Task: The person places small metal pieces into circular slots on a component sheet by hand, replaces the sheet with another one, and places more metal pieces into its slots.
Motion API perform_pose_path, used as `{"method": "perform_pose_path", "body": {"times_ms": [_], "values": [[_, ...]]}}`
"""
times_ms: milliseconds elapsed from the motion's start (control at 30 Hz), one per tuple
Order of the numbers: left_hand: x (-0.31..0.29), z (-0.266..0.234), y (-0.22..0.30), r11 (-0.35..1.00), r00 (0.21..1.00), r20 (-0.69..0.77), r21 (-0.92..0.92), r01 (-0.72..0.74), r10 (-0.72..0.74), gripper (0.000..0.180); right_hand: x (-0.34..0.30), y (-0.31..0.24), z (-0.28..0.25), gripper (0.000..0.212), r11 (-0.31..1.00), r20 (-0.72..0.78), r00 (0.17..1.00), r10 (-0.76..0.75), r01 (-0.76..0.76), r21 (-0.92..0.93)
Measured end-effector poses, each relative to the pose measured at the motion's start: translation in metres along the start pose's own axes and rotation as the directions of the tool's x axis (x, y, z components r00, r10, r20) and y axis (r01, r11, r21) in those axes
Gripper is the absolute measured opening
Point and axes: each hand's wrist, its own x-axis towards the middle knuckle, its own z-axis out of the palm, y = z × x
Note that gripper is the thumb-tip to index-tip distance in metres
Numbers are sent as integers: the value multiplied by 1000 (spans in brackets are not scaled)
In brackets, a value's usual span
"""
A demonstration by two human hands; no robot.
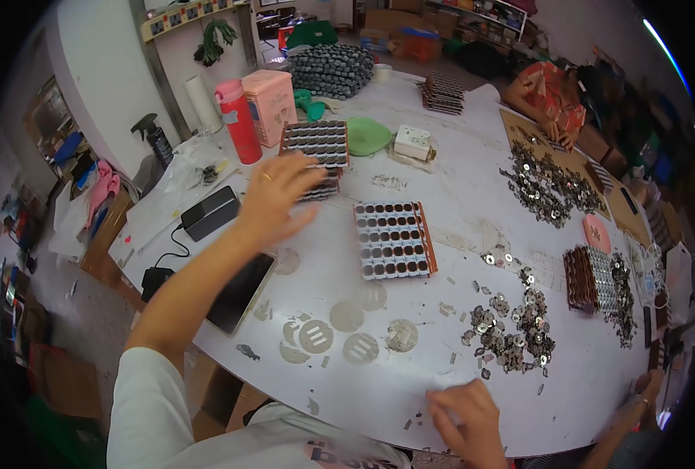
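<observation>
My left hand (283,187) is stretched out over the near side of a stack of trays (314,139) with rows of dark round pieces. Its fingers are spread with nothing seen in them; whether the fingertips touch the stack, I cannot tell. A single filled tray (393,241), white on top with a reddish-brown edge, lies mid-table to the right of that hand. Low at the table's front edge is my right hand (471,418), fingers loosely bent, thumb apart, holding nothing visible. Beyond it lies a loose pile of small metal parts (513,328).
A tablet (242,293) and black device (210,213) lie under and beside my left arm. A red bottle (239,125), pink box (269,105) and green dish (368,136) stand farther back. A co-worker (551,102) sits at far right by another metal pile (547,187).
</observation>
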Motion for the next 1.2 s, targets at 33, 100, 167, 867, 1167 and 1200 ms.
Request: {"method": "perform_pose_path", "body": {"times_ms": [33, 100, 167, 867, 1167, 1200], "values": [[-19, -2, 16, 995, 999, 40, -95, -21, 25, 56, 22, 17, 7, 38, 990, 32, 992, -125, 127, -60], [-25, 4, 74, 971, 991, 103, -232, -59, 85, 56, 56, 27, 12, 38, 992, 20, 996, -89, 90, -85], [-27, 6, 115, 972, 984, 153, -228, -54, 90, 56, 86, 37, 20, 36, 999, -8, 1000, -13, 13, -35], [-44, -64, 168, 818, 847, -208, -228, -529, 490, 27, 20, 72, -6, 20, 904, -301, 867, 398, -315, 290], [-114, -39, 244, 620, 713, 1, -495, -609, 701, 24, 85, 110, 18, 26, 728, -305, 947, 106, -282, -624], [-115, -38, 246, 598, 707, 42, -570, -563, 706, 26, 93, 117, 19, 26, 731, -297, 949, 102, -275, -625]]}}
